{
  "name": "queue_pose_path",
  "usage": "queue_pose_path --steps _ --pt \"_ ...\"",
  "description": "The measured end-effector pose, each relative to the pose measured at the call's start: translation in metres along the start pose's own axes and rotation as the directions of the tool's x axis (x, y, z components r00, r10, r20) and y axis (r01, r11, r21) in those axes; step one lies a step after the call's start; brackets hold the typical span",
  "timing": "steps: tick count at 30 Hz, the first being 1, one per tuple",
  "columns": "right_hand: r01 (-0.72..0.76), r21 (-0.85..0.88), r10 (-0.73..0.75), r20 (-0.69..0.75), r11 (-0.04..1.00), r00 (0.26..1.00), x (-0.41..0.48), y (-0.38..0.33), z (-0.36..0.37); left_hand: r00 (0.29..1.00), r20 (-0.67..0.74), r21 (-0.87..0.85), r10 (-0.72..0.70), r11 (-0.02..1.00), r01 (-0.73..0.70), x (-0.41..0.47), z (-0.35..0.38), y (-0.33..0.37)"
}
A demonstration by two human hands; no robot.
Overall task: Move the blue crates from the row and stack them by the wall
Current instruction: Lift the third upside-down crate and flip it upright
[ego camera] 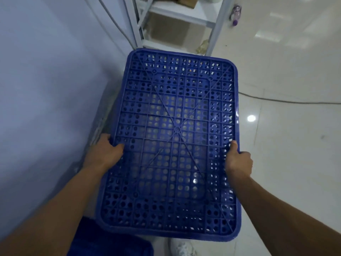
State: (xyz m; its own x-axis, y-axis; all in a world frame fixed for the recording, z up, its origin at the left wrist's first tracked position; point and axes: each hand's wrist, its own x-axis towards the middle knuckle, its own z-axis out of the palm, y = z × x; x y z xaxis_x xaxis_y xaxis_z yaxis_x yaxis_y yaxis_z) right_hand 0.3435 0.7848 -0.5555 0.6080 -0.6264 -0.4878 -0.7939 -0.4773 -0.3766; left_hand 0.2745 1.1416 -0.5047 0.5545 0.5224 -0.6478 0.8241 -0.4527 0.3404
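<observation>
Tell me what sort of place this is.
Probably a storeroom or back workroom: a white metal shelving rack against a plain wall, glossy tiled floor, and a perforated blue crate.

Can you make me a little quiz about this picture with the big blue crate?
1. True or false: only one hand holds the blue crate.
2. What stands just beyond the far end of the crate? A) a white metal shelf rack B) a red bucket C) a ladder
3. Fill in: the crate's perforated base faces ____ the camera.

Key
1. False. The left hand grips the crate's left edge and the right hand grips its right edge.
2. A, the white metal shelf rack, next to the wall.
3. Toward. The base grid with its round holes shows, and the glossy floor shows through them.
</observation>
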Motion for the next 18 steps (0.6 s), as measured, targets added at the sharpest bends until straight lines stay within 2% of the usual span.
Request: queue_pose_path --steps 2,5,9,18 --pt "-0.066 0.043 0.068 -0.055 0.997 0.996 0.012 0.005 -0.018 0.999 0.034 0.024 -0.002 1.000 0.001 -0.016 0.009 0.016" --pt "-0.107 0.101 0.114 -0.061 0.989 0.992 0.032 0.019 -0.055 1.000 0.029 0.032 0.005 0.999 -0.006 -0.044 0.029 0.042" --pt "-0.103 0.110 0.110 -0.061 0.989 0.992 0.064 0.050 -0.125 0.994 0.097 -0.091 -0.039 0.995 0.048 -0.093 0.076 0.074" --pt "-0.145 0.141 0.161 -0.108 0.979 0.981 0.147 0.151 -0.252 0.982 0.186 -0.105 0.013 0.994 0.007 -0.175 0.200 0.138"
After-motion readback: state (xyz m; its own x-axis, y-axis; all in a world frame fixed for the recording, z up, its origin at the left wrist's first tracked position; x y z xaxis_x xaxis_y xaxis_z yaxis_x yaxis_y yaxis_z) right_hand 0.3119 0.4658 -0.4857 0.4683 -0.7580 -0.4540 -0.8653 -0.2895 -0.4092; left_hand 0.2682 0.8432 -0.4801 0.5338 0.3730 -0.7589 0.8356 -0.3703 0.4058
